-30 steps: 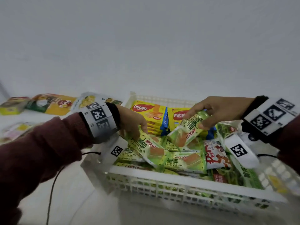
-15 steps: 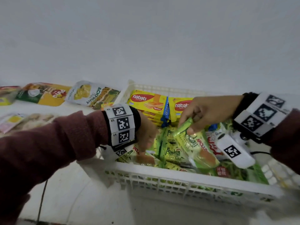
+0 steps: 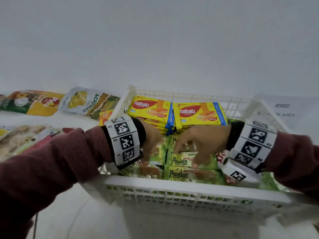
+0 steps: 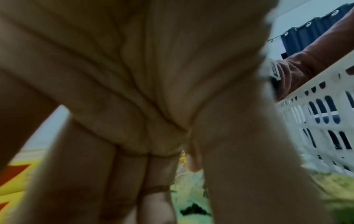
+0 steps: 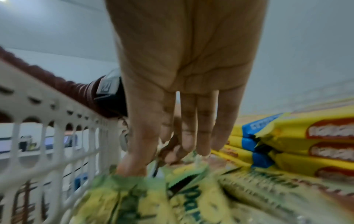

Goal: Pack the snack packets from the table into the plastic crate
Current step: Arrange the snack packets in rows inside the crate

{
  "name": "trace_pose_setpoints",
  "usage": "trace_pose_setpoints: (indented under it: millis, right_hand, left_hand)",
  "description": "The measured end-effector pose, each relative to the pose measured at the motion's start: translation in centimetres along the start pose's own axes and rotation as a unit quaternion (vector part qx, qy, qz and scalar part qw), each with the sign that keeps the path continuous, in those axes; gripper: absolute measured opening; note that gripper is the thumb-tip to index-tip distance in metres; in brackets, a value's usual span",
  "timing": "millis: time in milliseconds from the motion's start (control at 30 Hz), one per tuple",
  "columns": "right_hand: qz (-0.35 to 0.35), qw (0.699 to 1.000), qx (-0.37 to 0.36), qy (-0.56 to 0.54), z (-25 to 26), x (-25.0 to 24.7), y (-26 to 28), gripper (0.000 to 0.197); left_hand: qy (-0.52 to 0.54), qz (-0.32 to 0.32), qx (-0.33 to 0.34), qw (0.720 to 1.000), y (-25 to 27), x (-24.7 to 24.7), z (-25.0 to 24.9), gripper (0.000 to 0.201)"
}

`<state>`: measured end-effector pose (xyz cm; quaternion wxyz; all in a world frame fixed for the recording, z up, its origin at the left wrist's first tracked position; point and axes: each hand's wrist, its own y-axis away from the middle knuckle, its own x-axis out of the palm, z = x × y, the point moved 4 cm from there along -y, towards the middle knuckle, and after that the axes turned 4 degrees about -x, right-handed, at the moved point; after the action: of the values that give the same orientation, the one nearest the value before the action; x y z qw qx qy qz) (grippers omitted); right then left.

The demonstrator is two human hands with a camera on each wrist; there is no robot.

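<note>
The white plastic crate (image 3: 172, 184) holds two stacks of yellow Nabati wafer packs (image 3: 150, 107) at the back and green Pandan packets (image 3: 179, 161) in front. Both hands are down inside it. My right hand (image 3: 198, 142) points its straight fingers (image 5: 203, 133) down, and the tips touch the green packets (image 5: 134, 197). My left hand (image 3: 151, 142) is lowered onto the packets at the crate's left end. Its palm (image 4: 153, 106) fills the left wrist view, with a green packet (image 4: 191, 189) showing between thumb and fingers. Neither hand lifts a packet.
On the table left of the crate lie a jackfruit pouch (image 3: 86, 102), a yellow-and-green pouch (image 3: 34, 102) and paler packets (image 3: 17, 140). A red-and-white packet (image 3: 221, 157) lies in the crate under my right wrist. A printed sheet (image 3: 283, 111) lies at the back right.
A second ago each hand held a green Pandan packet above the crate. Both hands have gone down into the crate, and the packets now lie flat among the others.
</note>
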<state>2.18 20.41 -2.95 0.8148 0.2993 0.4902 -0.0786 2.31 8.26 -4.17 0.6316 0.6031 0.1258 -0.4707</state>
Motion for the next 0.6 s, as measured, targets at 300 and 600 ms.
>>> trace_pose_setpoints:
  millis: [300,600]
  right_hand:
    - [0.012,0.999,0.047,0.003,-1.1,1.7,1.0,0.055]
    - [0.099,0.971,0.167,0.140,-2.3,5.8,-0.5,0.101]
  left_hand:
    - [-0.011,0.018,-0.006,1.000,-0.1,0.4,0.0,0.039]
    - [0.019,-0.007,-0.019,1.000,-0.2,0.9,0.6,0.117]
